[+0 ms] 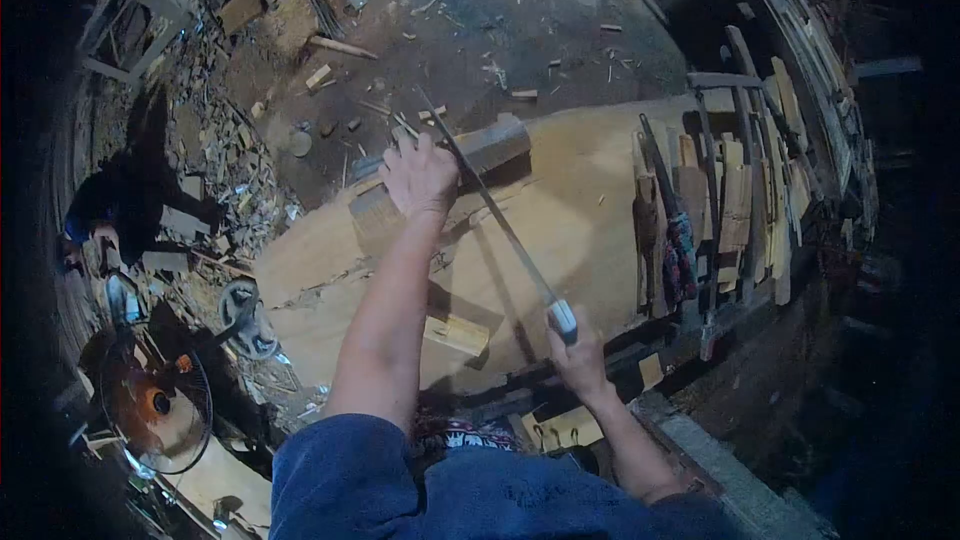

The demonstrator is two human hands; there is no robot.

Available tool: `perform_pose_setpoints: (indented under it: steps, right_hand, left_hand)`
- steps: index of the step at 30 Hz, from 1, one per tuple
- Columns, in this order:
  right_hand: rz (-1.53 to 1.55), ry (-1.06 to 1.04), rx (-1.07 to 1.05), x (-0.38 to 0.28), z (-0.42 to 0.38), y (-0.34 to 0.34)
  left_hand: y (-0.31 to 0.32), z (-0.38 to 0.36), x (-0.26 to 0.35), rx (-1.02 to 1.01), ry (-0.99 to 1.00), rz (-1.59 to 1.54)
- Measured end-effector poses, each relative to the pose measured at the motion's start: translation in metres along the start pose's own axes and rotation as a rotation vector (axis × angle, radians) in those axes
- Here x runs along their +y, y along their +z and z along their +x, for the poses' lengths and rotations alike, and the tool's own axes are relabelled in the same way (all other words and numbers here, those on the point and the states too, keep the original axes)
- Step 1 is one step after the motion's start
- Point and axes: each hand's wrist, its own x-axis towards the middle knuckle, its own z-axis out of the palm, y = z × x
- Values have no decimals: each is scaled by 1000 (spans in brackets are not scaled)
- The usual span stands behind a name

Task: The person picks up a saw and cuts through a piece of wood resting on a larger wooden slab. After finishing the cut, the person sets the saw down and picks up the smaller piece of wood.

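My right hand is closed around the white and dark handle of a long handsaw. The saw's thin blade points up and to the left, passing just right of my left hand. That hand presses down on a dark wooden block at the bench's far edge, its fingers curled over the wood. Below them lies a pale wood offcut on the wide plank bench top.
Wood strips and tools stand in a row along the bench's right side. A round fan is at the lower left, below a metal handwheel. Wood scraps litter the ground at the left.
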Motion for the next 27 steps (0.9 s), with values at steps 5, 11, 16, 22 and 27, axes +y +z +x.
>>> perform_pose_setpoints:
  steps: [5, 11, 16, 22, 27]
  right_hand:
    - [23, 179, -72, -25, 93, 58]
    - [131, -9, 16, -3, 18, 20]
    - [17, 21, 63, 3, 14, 25]
    - [63, 20, 15, -31, 87, 51]
    - [44, 71, -38, -4, 10, 15]
  left_hand:
    - [-1, -1, -1, -17, -3, -8]
    - [-8, -1, 2, -59, -29, -26]
    - [0, 0, -1, -59, -20, 3]
    - [-2, -4, 3, -87, -31, 6]
    - [-3, -1, 0, -27, -11, -17]
